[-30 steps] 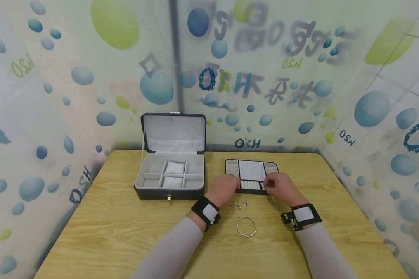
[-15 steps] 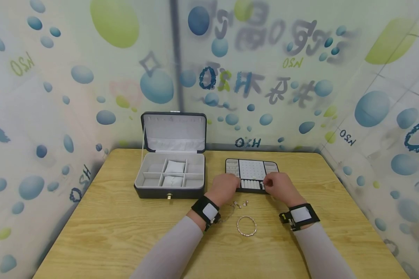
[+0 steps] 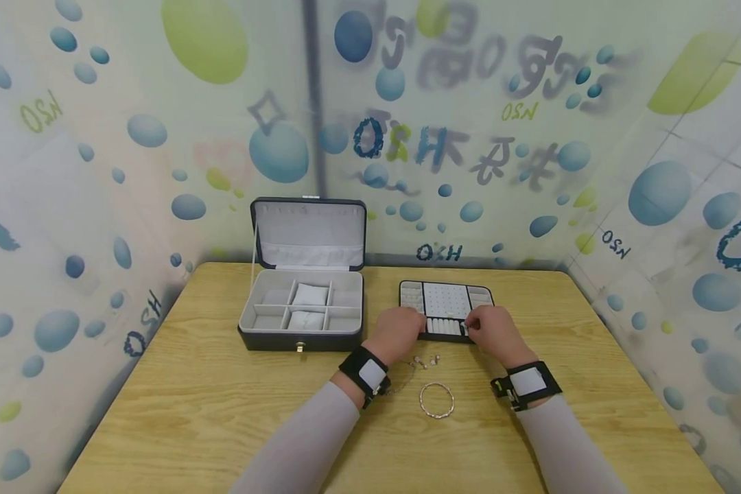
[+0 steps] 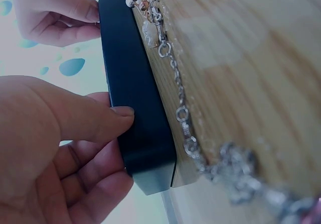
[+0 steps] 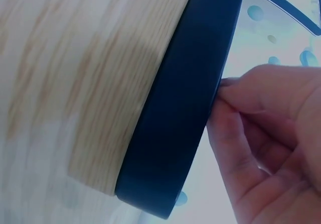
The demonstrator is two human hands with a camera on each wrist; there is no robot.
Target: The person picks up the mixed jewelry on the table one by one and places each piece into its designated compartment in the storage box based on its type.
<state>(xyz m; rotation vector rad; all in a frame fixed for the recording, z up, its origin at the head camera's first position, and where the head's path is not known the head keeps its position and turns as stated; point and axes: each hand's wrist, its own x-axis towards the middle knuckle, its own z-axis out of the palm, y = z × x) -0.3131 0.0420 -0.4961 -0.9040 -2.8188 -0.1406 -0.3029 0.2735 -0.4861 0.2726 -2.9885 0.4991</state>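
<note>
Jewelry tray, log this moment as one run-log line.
left hand: grips jewelry tray front-left edge | right hand: pinches at tray's ring rolls | bangle, chain: on table

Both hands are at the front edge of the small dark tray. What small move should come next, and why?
Probably lift the tray slightly, both hands together and level. The left hand has its thumb on the tray's front wall near one corner, the right hand pinches the rim near the other, and a chain lies close along that wall, so sliding might drag it.
</note>
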